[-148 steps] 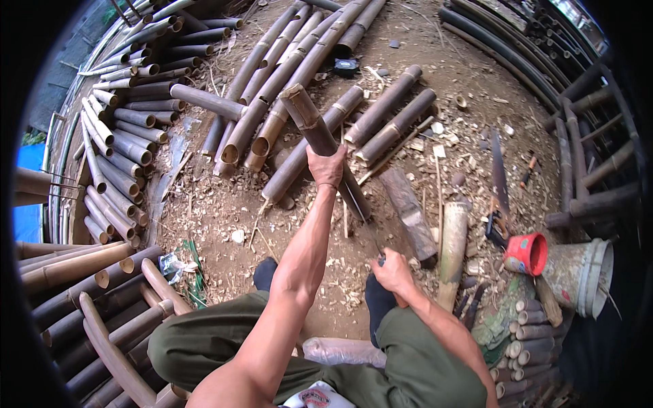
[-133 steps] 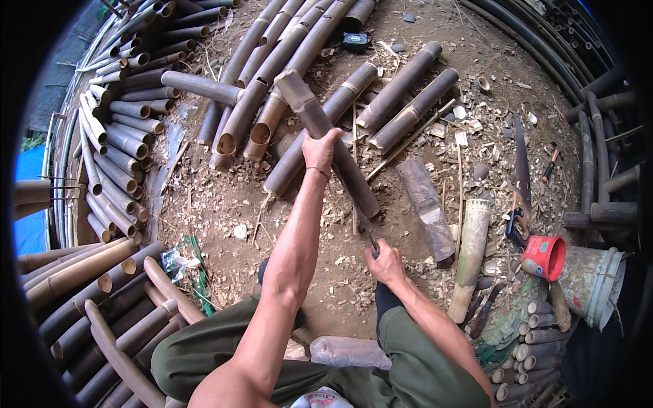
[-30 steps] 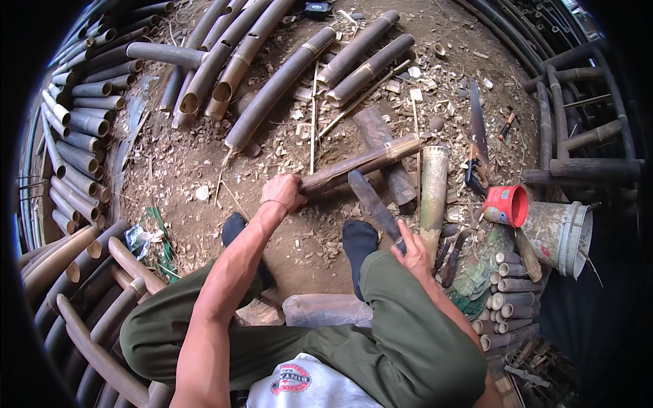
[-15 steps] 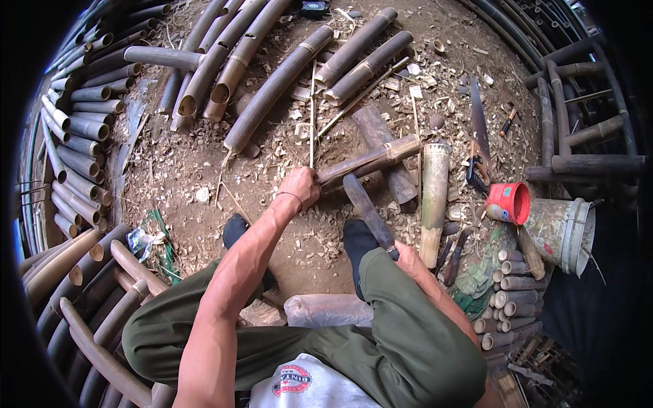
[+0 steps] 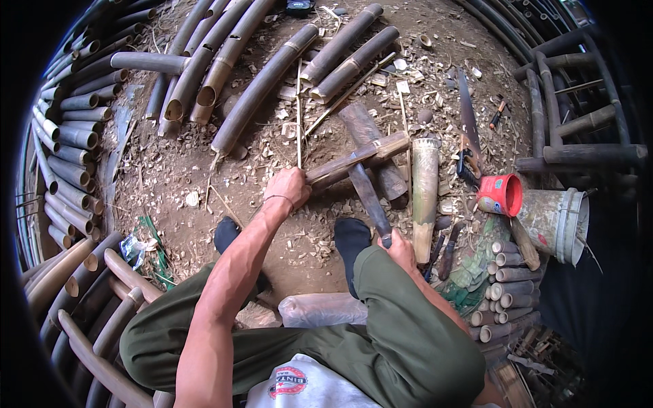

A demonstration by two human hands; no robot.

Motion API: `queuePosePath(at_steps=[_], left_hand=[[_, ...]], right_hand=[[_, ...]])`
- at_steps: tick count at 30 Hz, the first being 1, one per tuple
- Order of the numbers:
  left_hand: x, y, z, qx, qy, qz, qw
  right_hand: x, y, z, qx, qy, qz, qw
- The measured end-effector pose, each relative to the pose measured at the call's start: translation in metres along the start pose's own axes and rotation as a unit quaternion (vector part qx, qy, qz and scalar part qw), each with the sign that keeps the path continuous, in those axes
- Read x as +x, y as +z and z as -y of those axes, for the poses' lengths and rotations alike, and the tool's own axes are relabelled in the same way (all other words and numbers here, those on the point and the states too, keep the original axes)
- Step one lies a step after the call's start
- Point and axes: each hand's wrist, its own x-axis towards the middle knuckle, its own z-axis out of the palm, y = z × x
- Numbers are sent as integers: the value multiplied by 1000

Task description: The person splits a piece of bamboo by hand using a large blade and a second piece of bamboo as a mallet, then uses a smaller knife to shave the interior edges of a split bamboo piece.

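My left hand (image 5: 288, 187) is closed around the near end of a dark split bamboo piece (image 5: 354, 161). The far part of that piece lies across a dark wooden block (image 5: 360, 122) on the ground. In my right hand (image 5: 401, 249) is the handle of a machete (image 5: 367, 197) with a broad dark blade. The blade's tip meets the bamboo's side near its middle; whether it has cut in, I cannot tell. A greenish-tan bamboo section (image 5: 425, 197) lies just right of the block.
Bamboo poles (image 5: 265, 88) lie ahead, and stacked ones (image 5: 78, 139) line the left. At right are a handsaw (image 5: 468, 122), a red tub (image 5: 500, 196), a dirty white bucket (image 5: 554, 221), a bamboo frame (image 5: 585, 126) and a pile of short bamboo pieces (image 5: 513, 285). Wood chips cover the soil.
The machete blade has swung upward and now reaches the bamboo piece, where it was just short of it before. My left hand keeps its hold, and the whole view has shifted slightly.
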Motion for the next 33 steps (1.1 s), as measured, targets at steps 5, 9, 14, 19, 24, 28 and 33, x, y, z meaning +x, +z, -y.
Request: queuePosePath(at_steps=[5,9,14,19,24,28,33], left_hand=[[1,-1,-3,8,4,2,1000],[1,11,23,-57,103,-73,990],[-1,28,39,-117,168,-121,971],[4,41,44,-149,236,-160,947],[3,49,49,-127,209,-166,955],[-1,28,27,-47,137,-114,983],[-18,-12,9,26,17,-12,999]], right_hand=[[1,2,-1,3,-21,22,1000],[7,-1,-18,198,-2,130,972],[13,7,-35,269,-36,160,949],[13,21,-36,94,10,13,995],[8,32,-11,4,50,-52,997],[5,27,-29,82,-2,-12,997],[-19,-34,5,172,-37,54,983]])
